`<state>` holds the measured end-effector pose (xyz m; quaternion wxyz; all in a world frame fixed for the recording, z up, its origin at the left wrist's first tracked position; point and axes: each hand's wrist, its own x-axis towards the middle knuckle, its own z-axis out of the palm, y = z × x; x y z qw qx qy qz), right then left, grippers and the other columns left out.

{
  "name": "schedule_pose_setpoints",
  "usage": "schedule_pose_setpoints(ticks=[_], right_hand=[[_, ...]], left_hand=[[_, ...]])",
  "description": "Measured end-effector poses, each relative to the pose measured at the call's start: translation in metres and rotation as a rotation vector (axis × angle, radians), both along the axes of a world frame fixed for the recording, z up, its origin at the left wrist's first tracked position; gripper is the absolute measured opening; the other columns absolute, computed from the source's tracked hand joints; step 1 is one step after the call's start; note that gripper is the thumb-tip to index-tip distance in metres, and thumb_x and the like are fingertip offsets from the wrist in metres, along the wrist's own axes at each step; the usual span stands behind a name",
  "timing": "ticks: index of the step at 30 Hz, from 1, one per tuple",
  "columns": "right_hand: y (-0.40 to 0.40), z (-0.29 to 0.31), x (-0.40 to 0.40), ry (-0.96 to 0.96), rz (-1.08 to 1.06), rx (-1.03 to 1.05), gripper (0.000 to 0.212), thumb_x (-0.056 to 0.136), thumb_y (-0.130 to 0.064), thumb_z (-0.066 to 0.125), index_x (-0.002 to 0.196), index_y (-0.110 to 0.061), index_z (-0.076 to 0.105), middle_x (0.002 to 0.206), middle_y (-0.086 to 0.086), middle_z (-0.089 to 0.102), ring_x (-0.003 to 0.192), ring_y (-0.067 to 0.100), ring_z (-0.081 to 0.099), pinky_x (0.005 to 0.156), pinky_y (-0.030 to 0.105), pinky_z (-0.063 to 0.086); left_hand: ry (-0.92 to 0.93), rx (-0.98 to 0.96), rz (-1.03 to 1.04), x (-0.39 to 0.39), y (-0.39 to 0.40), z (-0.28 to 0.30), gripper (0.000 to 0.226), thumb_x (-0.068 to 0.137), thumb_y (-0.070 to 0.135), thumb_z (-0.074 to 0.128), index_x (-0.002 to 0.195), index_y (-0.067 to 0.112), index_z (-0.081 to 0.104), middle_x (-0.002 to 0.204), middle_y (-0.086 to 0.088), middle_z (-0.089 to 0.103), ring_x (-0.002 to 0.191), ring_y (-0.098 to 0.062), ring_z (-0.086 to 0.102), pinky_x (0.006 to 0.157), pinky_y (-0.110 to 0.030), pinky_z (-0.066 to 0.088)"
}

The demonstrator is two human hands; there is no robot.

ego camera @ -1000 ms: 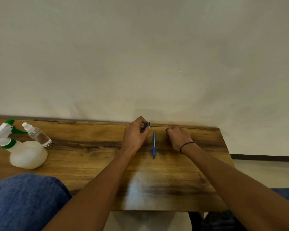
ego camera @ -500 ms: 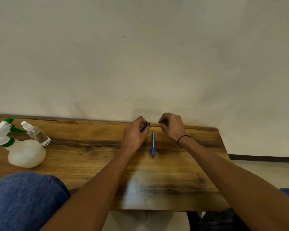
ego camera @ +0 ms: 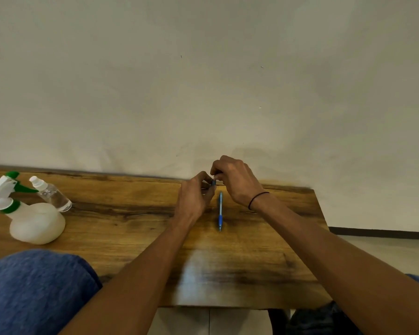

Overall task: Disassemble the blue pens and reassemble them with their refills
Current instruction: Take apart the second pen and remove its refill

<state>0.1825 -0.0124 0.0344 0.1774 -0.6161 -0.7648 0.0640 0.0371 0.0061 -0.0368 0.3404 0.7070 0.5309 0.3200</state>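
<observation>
A whole blue pen (ego camera: 220,211) lies on the wooden table (ego camera: 131,221), its tip pointing toward me, just below both hands. My left hand (ego camera: 195,198) pinches a small blue pen part (ego camera: 213,182) near the table's far edge. My right hand (ego camera: 236,181), with a black band on its wrist, has its fingertips closed on the same part from the right. Most of the part is hidden by the fingers, so I cannot tell which piece of a pen it is.
A white spray bottle with a green trigger (ego camera: 27,213) and a small clear bottle (ego camera: 51,193) stand at the table's left. A blue cloth (ego camera: 34,291) covers the near left corner. A pale wall rises right behind the table.
My right hand has lifted off the table and moved left to meet my left hand at the blue part. The left hand and the lying pen have stayed put.
</observation>
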Motion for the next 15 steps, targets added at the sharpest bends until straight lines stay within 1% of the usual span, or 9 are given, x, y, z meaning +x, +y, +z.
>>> schedule_pose_setpoints(ticks=[3, 8, 12, 15], right_hand=[[-0.0004, -0.0021, -0.0033, -0.024, 0.006, -0.020, 0.015, 0.098, -0.001, 0.062, 0.097, -0.015, 0.067, 0.097, 0.005, 0.064, 0.084, 0.024, 0.063, 0.075, 0.041, 0.059], [0.0021, -0.0015, -0.0058, -0.085, 0.020, -0.043, 0.019, 0.097, 0.001, 0.058, 0.097, -0.015, 0.068, 0.098, 0.005, 0.063, 0.084, 0.026, 0.063, 0.076, 0.044, 0.060], [0.0031, -0.0017, -0.0039, -0.111, 0.020, -0.065, 0.016, 0.098, 0.001, 0.059, 0.100, -0.013, 0.069, 0.100, 0.008, 0.064, 0.086, 0.027, 0.063, 0.078, 0.044, 0.060], [0.0019, -0.0018, -0.0036, -0.146, 0.029, -0.092, 0.015, 0.099, -0.001, 0.059, 0.103, -0.012, 0.069, 0.102, 0.009, 0.065, 0.089, 0.027, 0.064, 0.080, 0.043, 0.060]], left_hand=[[-0.004, 0.017, 0.002, 0.0005, -0.0015, 0.0016, 0.021, 0.099, 0.027, 0.073, 0.116, 0.016, 0.069, 0.110, -0.006, 0.080, 0.097, -0.019, 0.078, 0.082, -0.028, 0.062], [-0.001, 0.026, -0.012, 0.0007, -0.0030, 0.0056, 0.025, 0.100, 0.027, 0.071, 0.121, 0.014, 0.069, 0.111, -0.007, 0.080, 0.098, -0.021, 0.078, 0.087, -0.038, 0.065], [0.008, 0.010, -0.015, 0.0006, -0.0039, 0.0069, 0.026, 0.100, 0.030, 0.071, 0.119, 0.013, 0.069, 0.113, -0.008, 0.080, 0.099, -0.022, 0.078, 0.088, -0.040, 0.065], [0.010, 0.013, -0.019, 0.0011, -0.0061, 0.0091, 0.026, 0.099, 0.032, 0.071, 0.118, 0.014, 0.069, 0.111, -0.007, 0.080, 0.098, -0.021, 0.078, 0.087, -0.038, 0.065]])
